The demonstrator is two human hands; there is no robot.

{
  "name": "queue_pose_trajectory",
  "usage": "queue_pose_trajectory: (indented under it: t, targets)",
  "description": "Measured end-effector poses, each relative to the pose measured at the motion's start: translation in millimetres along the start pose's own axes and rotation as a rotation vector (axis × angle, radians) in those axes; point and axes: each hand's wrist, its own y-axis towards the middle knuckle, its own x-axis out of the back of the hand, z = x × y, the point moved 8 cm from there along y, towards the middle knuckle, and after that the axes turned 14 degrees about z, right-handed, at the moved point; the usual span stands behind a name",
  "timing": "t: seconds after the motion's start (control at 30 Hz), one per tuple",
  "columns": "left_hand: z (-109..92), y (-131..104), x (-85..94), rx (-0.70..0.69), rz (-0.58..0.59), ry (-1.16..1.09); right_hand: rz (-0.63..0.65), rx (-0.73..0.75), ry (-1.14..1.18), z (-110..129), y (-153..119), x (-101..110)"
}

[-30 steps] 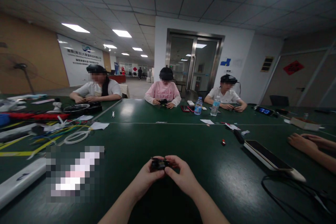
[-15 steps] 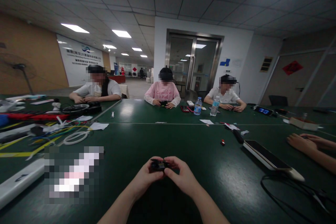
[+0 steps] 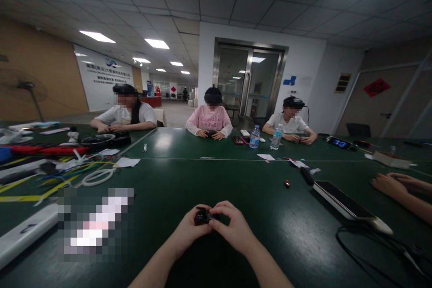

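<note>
Both my hands meet above the dark green table (image 3: 162, 198), close in front of me. Between them is a small black object (image 3: 202, 216) with a glossy surface, its kind too small and dark to make out. My left hand (image 3: 189, 230) is closed around its left side. The thumb and fingertips of my right hand (image 3: 232, 225) pinch its right end. Fingers cover part of the object.
To the left lie a white bar-shaped case (image 3: 29, 231), a coil of white tubing (image 3: 97, 177) and tangled wires. On the right are a tablet-like device (image 3: 347, 202), black cable (image 3: 354, 249) and another person's hands (image 3: 391, 186). Water bottles (image 3: 254, 137) stand farther back; three people sit opposite.
The black object has turned a little in my hands and sits slightly lower. My left fingers have shifted down and my right fingertips now cover more of its right end.
</note>
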Motion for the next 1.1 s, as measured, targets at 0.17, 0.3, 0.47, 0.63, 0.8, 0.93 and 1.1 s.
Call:
queue_pose_trajectory:
  t: [0.17,0.3,0.47,0.63,0.8,0.93,1.1]
  targets:
    - [0,1,-7.0,0.017,0.054,-0.006,0.020,-0.049,-0.004,-3,0,-1]
    - [2,-1,-9.5,0.032,0.061,-0.047,0.042,-0.034,-0.007,-3,1,-3]
    - [1,-2,-14.3,0.011,0.141,-0.124,0.021,-0.012,-0.004,-5,3,-1]
    - [3,-2,-17.5,-0.015,0.195,-0.212,0.017,0.010,0.024,-10,4,-1]
    - [5,0,-10.8,-0.020,0.166,-0.123,0.032,0.014,0.037,-8,3,-1]
    - [1,1,-6.6,-0.058,0.164,-0.097,0.036,0.019,0.021,-5,3,-1]
    - [1,1,-7.0,-0.035,0.179,-0.093,0.041,0.025,0.018,-6,3,0]
